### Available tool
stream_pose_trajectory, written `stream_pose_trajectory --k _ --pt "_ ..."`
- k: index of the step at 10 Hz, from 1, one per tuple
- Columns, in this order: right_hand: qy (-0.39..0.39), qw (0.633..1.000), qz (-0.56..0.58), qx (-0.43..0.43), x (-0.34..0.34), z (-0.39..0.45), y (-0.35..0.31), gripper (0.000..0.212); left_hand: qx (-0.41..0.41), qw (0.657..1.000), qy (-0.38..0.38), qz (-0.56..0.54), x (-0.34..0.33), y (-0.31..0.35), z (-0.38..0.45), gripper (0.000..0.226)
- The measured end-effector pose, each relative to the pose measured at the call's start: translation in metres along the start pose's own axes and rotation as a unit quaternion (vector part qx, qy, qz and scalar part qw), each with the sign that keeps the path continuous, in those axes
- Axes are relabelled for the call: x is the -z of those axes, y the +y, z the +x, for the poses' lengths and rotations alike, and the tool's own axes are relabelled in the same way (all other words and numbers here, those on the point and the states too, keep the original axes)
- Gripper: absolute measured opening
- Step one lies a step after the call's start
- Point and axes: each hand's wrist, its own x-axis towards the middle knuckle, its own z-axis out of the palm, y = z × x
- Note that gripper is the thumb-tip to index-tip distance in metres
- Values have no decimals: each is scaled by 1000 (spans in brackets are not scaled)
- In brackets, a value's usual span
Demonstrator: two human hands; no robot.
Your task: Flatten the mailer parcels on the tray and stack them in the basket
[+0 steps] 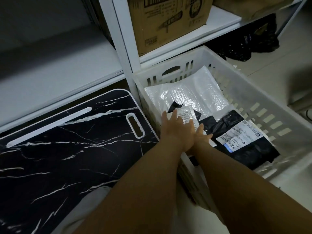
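Note:
A white slotted plastic basket (263, 105) stands on the floor at the right. Inside lie white bubble mailers (199, 93) at the back and a black mailer with a white label (241, 141) at the front right. A small black mailer with a white shipping label (187, 114) lies on top near the basket's left wall. My left hand (175, 130) presses flat on it with fingers spread. Beside it, my right hand (201, 135) also presses down with straight fingers. The black marble-patterned tray (64, 149) lies at the left with nothing on it.
A white shelf post (125, 48) rises between tray and basket. A cardboard box (167, 22) sits on the shelf behind the basket. Black plastic bags (249, 44) lie on the floor at the back right. Pale floor tiles show at the right.

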Motion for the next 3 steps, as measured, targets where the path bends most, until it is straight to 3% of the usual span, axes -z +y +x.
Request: stream_pose_trajectory --k 1,2,3 --pt "-12 999 32 -9 20 -5 0 82 -23 999 -11 -34 -5 -2 -7 54" --pt "56 998 -23 0 38 -23 2 67 -28 994 11 -105 1 -5 -15 48" --pt "72 997 -7 -5 64 -48 4 52 -17 987 16 -159 18 -7 -28 40"
